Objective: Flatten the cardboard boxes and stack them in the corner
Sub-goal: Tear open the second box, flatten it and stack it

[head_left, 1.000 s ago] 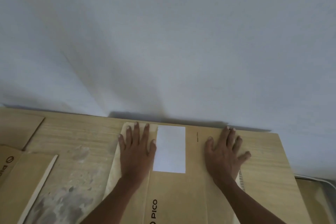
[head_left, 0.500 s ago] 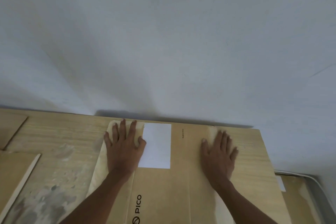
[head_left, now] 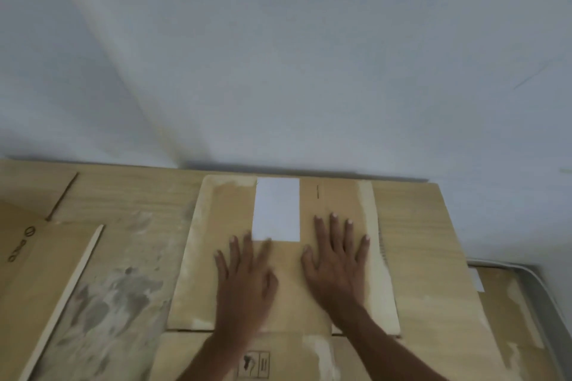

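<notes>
A flattened brown cardboard box (head_left: 226,213) with a white label (head_left: 277,210) lies on a wooden table (head_left: 130,195), its far edge against the wall. My left hand (head_left: 244,281) rests palm-down on it, fingers spread, just below the label; it is blurred. To the right of the label, my right hand (head_left: 335,263) also lies flat on the cardboard with fingers apart. Neither hand grips anything. A second cardboard panel (head_left: 278,359) with a printed symbol sits at the box's near edge, under my forearms.
More cardboard (head_left: 34,260) lies at the table's left side, with a flap edge standing up. At the far right, past the table edge, lower cardboard (head_left: 501,303) lies beside a grey rail and white cable (head_left: 538,281). A white wall (head_left: 278,56) fills the upper view.
Both hands slid back toward me along the cardboard, from its far edge to below the label, and moved closer together. The view shifted, showing more of the left cardboard.
</notes>
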Demonstrator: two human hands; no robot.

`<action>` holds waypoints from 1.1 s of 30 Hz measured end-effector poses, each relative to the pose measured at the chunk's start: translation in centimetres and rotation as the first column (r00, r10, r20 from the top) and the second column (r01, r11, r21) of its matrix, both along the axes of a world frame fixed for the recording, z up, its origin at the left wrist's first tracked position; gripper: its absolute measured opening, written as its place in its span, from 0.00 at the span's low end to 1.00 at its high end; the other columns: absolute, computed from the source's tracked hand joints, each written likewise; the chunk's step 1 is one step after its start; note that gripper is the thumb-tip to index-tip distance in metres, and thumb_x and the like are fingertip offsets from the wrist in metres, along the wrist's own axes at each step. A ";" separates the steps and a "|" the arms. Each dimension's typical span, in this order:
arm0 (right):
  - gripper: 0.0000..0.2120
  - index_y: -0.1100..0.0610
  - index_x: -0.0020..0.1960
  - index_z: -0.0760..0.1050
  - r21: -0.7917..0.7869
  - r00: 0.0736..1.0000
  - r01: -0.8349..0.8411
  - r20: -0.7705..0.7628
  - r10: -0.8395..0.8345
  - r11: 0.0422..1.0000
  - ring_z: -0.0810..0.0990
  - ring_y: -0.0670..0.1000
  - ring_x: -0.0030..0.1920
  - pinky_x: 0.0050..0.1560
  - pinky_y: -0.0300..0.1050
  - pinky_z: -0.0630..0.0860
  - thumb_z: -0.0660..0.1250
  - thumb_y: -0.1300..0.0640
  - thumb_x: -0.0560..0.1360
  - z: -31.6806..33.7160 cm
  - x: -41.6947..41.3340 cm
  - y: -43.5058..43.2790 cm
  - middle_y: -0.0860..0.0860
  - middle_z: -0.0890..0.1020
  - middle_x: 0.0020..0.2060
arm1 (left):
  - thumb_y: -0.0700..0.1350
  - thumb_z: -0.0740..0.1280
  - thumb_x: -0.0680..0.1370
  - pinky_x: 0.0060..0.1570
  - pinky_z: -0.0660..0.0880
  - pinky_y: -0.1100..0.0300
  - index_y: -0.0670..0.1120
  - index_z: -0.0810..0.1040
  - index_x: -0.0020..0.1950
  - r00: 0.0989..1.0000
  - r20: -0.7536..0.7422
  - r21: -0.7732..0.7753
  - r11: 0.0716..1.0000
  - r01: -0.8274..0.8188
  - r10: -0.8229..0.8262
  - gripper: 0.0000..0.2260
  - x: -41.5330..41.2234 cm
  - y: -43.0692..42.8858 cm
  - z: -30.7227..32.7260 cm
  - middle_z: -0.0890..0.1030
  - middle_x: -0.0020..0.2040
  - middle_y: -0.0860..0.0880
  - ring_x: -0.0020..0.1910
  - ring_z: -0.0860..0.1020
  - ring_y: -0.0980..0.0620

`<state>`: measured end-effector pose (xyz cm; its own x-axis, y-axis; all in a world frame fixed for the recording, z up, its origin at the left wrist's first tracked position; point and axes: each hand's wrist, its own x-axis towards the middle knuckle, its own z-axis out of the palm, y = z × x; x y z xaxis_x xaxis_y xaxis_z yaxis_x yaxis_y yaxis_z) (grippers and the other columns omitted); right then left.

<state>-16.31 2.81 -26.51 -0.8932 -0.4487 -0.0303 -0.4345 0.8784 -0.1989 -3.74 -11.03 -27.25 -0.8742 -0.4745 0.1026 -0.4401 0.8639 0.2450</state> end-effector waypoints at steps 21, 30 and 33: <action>0.32 0.46 0.80 0.44 0.067 0.998 -0.053 0.024 0.051 0.996 0.43 0.59 0.79 0.75 0.67 0.45 0.50 0.40 0.80 0.7 18.4 6.2 0.55 0.45 0.80 | 0.53 0.58 0.79 0.67 0.58 0.25 0.50 0.68 0.76 0.968 0.055 -0.036 0.968 0.249 -0.247 0.25 17.6 8.8 -0.1 0.65 0.78 0.43 0.76 0.62 0.36; 0.30 0.40 0.79 0.42 0.103 0.989 0.139 0.026 -0.143 0.985 0.45 0.56 0.79 0.74 0.68 0.45 0.43 0.36 0.79 0.5 21.6 14.2 0.50 0.47 0.80 | 0.58 0.57 0.80 0.72 0.52 0.30 0.54 0.60 0.80 0.964 0.173 0.117 0.976 0.181 -0.200 0.28 19.4 7.5 1.0 0.53 0.81 0.45 0.80 0.51 0.42; 0.31 0.41 0.79 0.42 0.104 0.975 0.214 0.041 -0.219 0.971 0.45 0.58 0.79 0.73 0.70 0.45 0.42 0.36 0.78 0.6 21.1 14.0 0.51 0.47 0.80 | 0.62 0.52 0.82 0.73 0.52 0.32 0.55 0.57 0.80 0.965 0.185 0.072 0.982 0.174 -0.184 0.27 21.7 5.6 0.7 0.52 0.81 0.44 0.80 0.51 0.41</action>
<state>4.75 16.82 -25.91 -0.9648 -0.2373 -0.1135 -0.2233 0.9668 -0.1240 17.93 -5.48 -26.51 -0.9464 -0.3087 -0.0951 -0.3224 0.9205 0.2206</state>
